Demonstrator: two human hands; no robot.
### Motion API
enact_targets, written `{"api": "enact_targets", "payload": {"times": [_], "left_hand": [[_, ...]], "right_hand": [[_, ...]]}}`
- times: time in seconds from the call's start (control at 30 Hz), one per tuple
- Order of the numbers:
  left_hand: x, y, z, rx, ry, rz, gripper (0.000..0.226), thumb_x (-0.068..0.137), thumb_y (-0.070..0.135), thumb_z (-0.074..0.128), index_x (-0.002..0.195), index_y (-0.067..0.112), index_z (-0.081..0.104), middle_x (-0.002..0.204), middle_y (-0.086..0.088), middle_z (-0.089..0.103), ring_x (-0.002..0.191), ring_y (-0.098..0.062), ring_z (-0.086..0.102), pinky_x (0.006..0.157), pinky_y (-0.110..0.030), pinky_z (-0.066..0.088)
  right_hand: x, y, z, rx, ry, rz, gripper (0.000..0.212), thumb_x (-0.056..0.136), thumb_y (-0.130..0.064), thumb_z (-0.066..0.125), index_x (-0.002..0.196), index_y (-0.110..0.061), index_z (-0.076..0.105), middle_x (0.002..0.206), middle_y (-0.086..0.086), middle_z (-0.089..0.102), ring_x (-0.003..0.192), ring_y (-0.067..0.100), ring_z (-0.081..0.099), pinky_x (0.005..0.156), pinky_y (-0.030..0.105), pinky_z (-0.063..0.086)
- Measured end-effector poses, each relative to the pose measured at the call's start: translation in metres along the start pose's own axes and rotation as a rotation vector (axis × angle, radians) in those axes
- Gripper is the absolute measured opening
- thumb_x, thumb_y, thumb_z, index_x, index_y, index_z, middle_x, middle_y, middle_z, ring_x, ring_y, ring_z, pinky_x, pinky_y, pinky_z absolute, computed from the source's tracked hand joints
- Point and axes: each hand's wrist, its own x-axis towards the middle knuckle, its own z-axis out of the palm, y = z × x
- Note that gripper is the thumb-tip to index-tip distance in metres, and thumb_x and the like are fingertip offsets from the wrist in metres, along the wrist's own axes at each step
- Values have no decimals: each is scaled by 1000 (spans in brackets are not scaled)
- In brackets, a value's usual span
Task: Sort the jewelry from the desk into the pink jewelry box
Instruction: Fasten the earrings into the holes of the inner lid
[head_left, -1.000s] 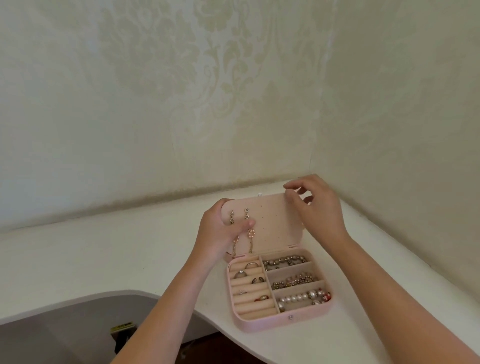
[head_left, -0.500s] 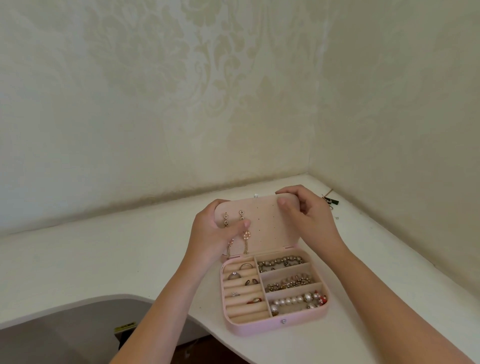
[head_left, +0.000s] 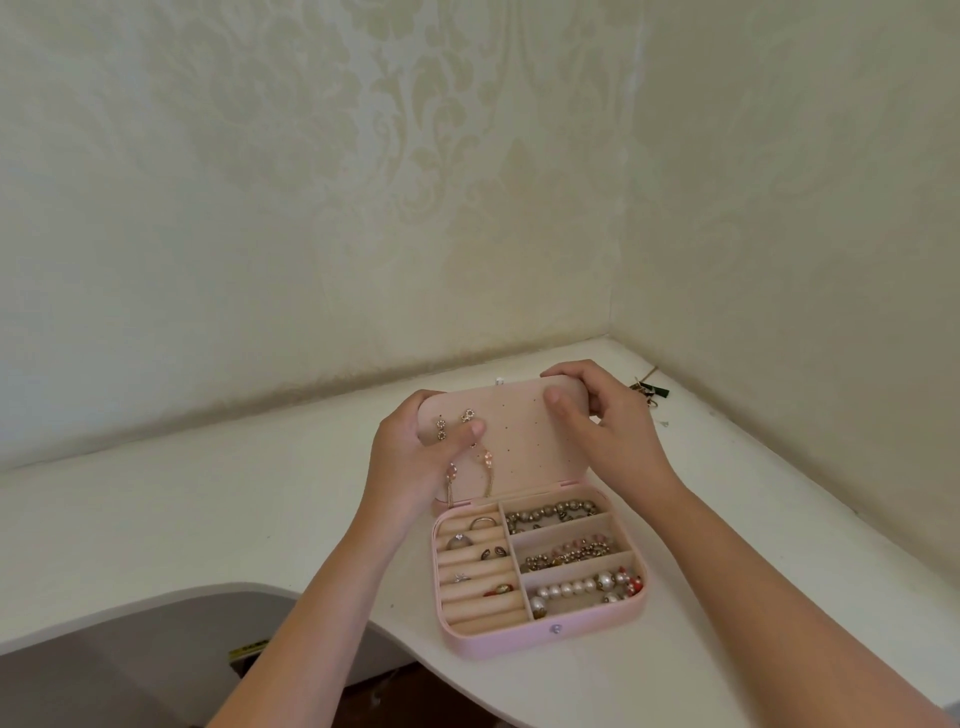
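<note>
— On the white tabletop (head_left: 208, 493), near where the two papered walls meet, what lies from the head view?

— The pink jewelry box (head_left: 540, 636), open. Its base lies flat close to the curved front edge, and its lid (head_left: 519, 436) stands up at the back.

— And the left grip (head_left: 410, 467)?

— It holds the lid's left edge. The thumb presses the inner face just beside the earrings and the fingers wrap round behind.

— The right grip (head_left: 608, 431)?

— It clasps the lid's upper right corner: thumb on the inner face, fingers curled over the top edge.

— Where is the jewelry?

— Two earrings (head_left: 467, 415) are pinned to the lid's left half, with chains hanging down toward the hinge. Rings (head_left: 480, 525) sit among the padded rolls in the base's left section. On the right are three compartments. The far one holds a string of grey beads (head_left: 550, 512), the middle one a bracelet of small gold and pink beads (head_left: 569, 553), and the near one a pearl bracelet (head_left: 582, 590) with red beads at its right end.

— Anything else on the tabletop?

— A few small dark items (head_left: 649, 389) lie in the corner behind the right grip, too small to make out.
</note>
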Motion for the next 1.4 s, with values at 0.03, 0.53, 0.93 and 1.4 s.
{"api": "enact_targets", "payload": {"times": [0.03, 0.53, 0.93, 1.4], "left_hand": [[0, 0, -1, -4, -7, -4, 21, 74, 13, 78, 90, 14, 64, 78, -3, 71, 65, -13, 65, 57, -26, 50], [9, -2, -12, -89, -134, -130, 20, 84, 25, 68, 86, 5, 69, 79, -2, 71, 73, -12, 64, 65, -22, 47], [4, -7, -28, -30, -328, -199, 27, 77, 18, 76, 101, 8, 68, 97, -6, 73, 89, -17, 67, 81, -29, 50], [-12, -10, -11, 76, -113, -37, 20, 77, 13, 75, 88, 22, 61, 79, 4, 70, 63, 3, 61, 57, -17, 47]], "right_hand": [[0, 0, 0, 0, 0, 1, 13, 92, -21, 58, 103, -24, 63, 97, -18, 64, 85, -4, 57, 67, 9, 42], [-12, -20, 23, -419, 150, -500, 20, 79, -26, 72, 95, -13, 68, 97, 0, 55, 93, 9, 47, 84, 17, 39], [-19, -24, 53, -388, -68, -136, 18, 71, -25, 80, 80, -15, 68, 72, -16, 48, 65, 3, 50, 62, 20, 44], [-27, -52, 76, -364, 125, 254, 12, 79, -34, 71, 79, -22, 68, 70, -10, 61, 74, 9, 58, 69, 30, 48]]}}
